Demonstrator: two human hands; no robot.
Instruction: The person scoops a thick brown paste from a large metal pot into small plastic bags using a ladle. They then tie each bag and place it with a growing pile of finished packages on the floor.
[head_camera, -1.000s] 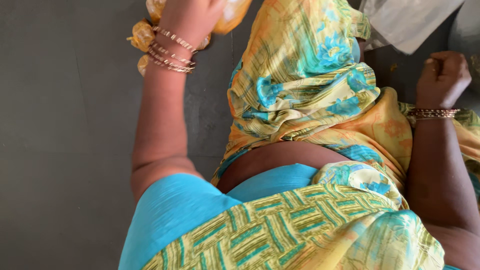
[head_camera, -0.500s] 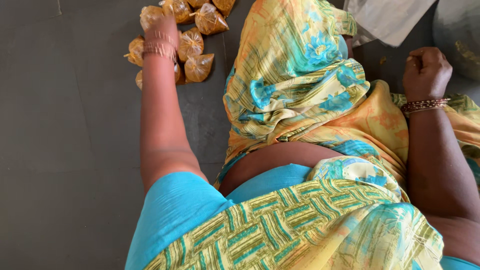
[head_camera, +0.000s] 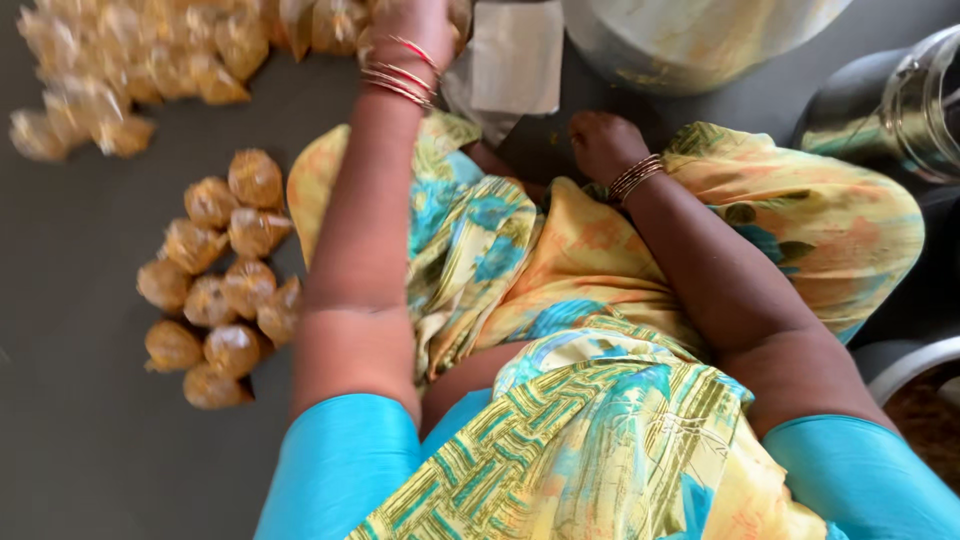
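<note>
A dark grey floor fills the view, with the person seated on it in a yellow and turquoise sari. The left hand reaches forward to the top edge, at the near end of a loose heap of pouches, small clear bags of yellow-orange filling; its fingers are cut off and blurred, so I cannot tell whether they grip anything. A second cluster of the same pouches lies on the floor just beside the left elbow. The right hand rests knuckles-up at the lap's edge, fingers curled together, seemingly holding nothing. A white sheet lies between the hands, a pale sack behind it, a glass jar at right. To handle a pouch well, I judge it best taken by its tied neck, not squeezed at the belly.
</note>
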